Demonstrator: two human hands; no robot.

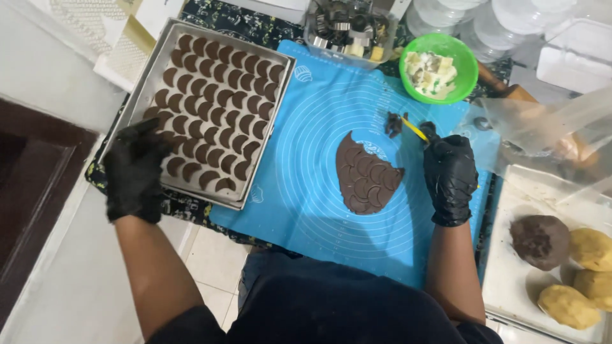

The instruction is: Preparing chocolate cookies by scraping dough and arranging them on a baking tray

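Left hand (134, 169) in a black glove, fingers loosely together and curled over the near left rim of the rectangular metal baking tray (148, 75), resting on its edge rather than pinching anything. Tray packed with rows of brown crescent-shaped dough pieces (213, 105), laid tilted on the dark patterned cloth (210, 16), its right corner overlapping the blue silicone baking mat (306, 191).

Right hand (451, 178), also black-gloved, closed in a fist around a thin yellow-handled tool (415, 130), tip pointing up and left toward a small scrap of dark dough (394, 123). Grip tight; exact finger placement on the handle hidden by the glove.

Flat rolled sheet of chocolate-brown dough (364, 175) lying near the middle of the mat, just left of the right hand, marked with crescent cut lines and bitten away along its upper right edge.

Beyond the mat: green round plastic bowl (467, 58) holding pale chunks, and left of it a clear plastic box of metal cutters (347, 28). To the right, a wooden rolling pin (510, 91) partly under clear plastic wrap. At lower right, a white tray (510, 267) bearing one dark brown dough ball (540, 241) touching several yellow dough balls (590, 271).

Dark trousers and pale tiled floor (210, 255) visible below the table edge.
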